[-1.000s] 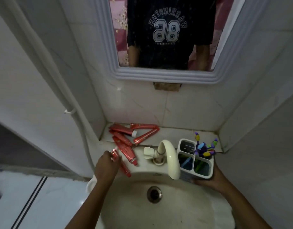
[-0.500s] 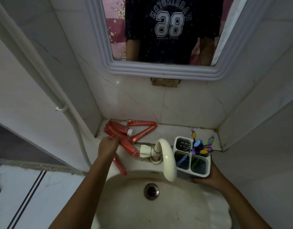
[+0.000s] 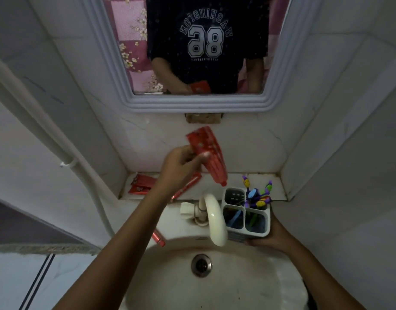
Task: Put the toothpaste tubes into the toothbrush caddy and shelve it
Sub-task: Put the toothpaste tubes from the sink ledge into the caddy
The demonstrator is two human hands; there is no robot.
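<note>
My left hand (image 3: 179, 163) grips a red toothpaste tube (image 3: 209, 155) in the air, cap end down, just above and left of the caddy. The white toothbrush caddy (image 3: 246, 214) has three compartments and holds several coloured toothbrushes (image 3: 257, 195). It rests on the sink's right rim, and my right hand (image 3: 271, 238) holds it from below at its front right. More red tubes (image 3: 141, 184) lie on the ledge behind the sink, one (image 3: 186, 186) partly under my arm. Another tube (image 3: 159, 238) lies on the sink rim at the left.
A cream tap (image 3: 211, 218) curves over the basin (image 3: 215, 283) just left of the caddy. A framed mirror (image 3: 199, 101) hangs above the tiled ledge (image 3: 237, 177). A white pipe (image 3: 67, 157) runs down the left wall. Tiled walls close in on both sides.
My left hand has lifted a toothpaste tube off the ledge pile and carried it up and right toward the caddy. The caddy and my right hand have stayed in place.
</note>
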